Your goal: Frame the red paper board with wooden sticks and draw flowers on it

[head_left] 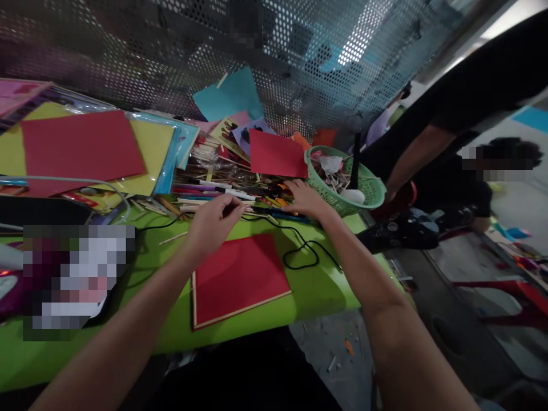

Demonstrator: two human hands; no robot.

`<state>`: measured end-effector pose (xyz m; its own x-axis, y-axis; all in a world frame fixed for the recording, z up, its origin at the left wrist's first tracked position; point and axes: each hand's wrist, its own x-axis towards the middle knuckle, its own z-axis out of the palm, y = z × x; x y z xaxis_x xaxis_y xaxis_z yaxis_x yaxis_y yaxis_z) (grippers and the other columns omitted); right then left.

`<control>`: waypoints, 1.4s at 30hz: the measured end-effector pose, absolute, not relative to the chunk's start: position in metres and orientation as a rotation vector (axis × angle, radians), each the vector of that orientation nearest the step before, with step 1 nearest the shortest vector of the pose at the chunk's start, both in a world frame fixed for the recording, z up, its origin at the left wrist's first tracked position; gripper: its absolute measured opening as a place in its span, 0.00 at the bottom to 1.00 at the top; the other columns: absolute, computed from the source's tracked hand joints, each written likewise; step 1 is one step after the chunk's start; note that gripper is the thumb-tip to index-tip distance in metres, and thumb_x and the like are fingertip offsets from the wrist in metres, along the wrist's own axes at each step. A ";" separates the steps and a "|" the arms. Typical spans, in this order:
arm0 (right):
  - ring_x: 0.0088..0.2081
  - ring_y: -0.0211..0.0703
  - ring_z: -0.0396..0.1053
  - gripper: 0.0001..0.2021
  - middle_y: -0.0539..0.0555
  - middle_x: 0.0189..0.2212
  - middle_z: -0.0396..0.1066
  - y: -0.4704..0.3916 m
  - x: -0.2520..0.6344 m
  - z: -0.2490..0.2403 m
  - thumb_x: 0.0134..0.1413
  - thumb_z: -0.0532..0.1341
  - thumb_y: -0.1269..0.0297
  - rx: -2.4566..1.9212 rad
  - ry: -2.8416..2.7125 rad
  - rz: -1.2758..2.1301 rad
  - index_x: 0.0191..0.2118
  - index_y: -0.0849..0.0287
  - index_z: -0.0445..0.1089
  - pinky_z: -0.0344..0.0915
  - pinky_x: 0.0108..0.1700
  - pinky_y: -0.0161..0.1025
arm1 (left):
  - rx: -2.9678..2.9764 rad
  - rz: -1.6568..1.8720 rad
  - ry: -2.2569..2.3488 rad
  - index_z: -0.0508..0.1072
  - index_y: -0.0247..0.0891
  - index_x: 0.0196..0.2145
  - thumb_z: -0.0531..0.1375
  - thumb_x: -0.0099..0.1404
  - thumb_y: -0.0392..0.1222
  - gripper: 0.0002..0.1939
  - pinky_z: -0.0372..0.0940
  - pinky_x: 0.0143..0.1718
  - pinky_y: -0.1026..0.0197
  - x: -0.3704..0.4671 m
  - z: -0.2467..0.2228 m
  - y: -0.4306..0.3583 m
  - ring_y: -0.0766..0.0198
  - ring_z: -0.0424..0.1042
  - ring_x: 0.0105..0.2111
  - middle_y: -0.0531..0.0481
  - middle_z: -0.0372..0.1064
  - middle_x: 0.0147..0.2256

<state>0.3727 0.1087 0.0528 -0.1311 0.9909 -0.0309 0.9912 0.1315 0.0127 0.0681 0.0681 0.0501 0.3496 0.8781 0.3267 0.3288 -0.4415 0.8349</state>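
Observation:
My left hand [216,222] is closed in a pinch above the back edge of a red square sheet [242,279]; what it holds is too small to make out. Thin pale sticks line the front and left edges of that sheet. Farther right, my right hand [305,198] has its fingers spread over a pile of pens and sticks, beside the green basket [372,185]. White and dark markers [233,192] lie between my hands. A black cord [299,242] loops on the green table to the right of the sheet.
Red paper [81,151] on yellow sheets lies at the left, above a blurred-out device [81,274]. More red paper [276,154] and a blue sheet [231,94] lean near the perforated metal panel [171,63]. A person's arm [422,151] reaches down beyond the basket.

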 end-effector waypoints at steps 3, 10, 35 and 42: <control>0.59 0.69 0.68 0.38 0.70 0.58 0.67 0.109 0.364 0.052 0.48 0.69 0.57 2.074 2.304 0.028 0.65 0.65 0.65 0.65 0.60 0.57 | 1.873 1.070 1.047 0.72 0.39 0.32 0.57 0.66 0.51 0.13 0.57 0.32 0.61 0.065 0.052 0.070 0.64 0.63 0.29 0.54 0.67 0.26; 0.52 0.66 0.71 0.26 0.69 0.55 0.66 0.094 0.359 0.053 0.51 0.64 0.60 2.179 2.351 0.150 0.56 0.65 0.70 0.68 0.55 0.55 | 1.746 1.097 1.024 0.71 0.39 0.31 0.58 0.65 0.49 0.11 0.58 0.33 0.61 0.059 0.056 0.073 0.64 0.64 0.29 0.53 0.68 0.27; 0.64 0.57 0.64 0.28 0.62 0.62 0.69 0.050 0.260 0.063 0.56 0.62 0.57 1.996 2.879 -1.225 0.62 0.56 0.67 0.56 0.67 0.56 | 1.563 1.197 1.049 0.73 0.39 0.34 0.57 0.63 0.48 0.10 0.60 0.32 0.62 0.061 0.045 0.082 0.64 0.64 0.28 0.54 0.68 0.27; 0.62 0.57 0.66 0.27 0.61 0.62 0.70 0.050 0.258 0.063 0.56 0.62 0.57 1.997 2.885 -1.217 0.62 0.55 0.68 0.59 0.65 0.54 | 1.581 1.179 1.122 0.72 0.39 0.32 0.58 0.64 0.45 0.08 0.62 0.34 0.60 0.063 0.043 0.081 0.63 0.67 0.29 0.54 0.69 0.26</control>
<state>0.2576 0.0503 0.0633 -0.3083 0.9463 0.0967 0.5911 0.2703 -0.7600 0.0627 0.0809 0.0434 0.1546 0.9641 0.2160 0.1677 -0.2411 0.9559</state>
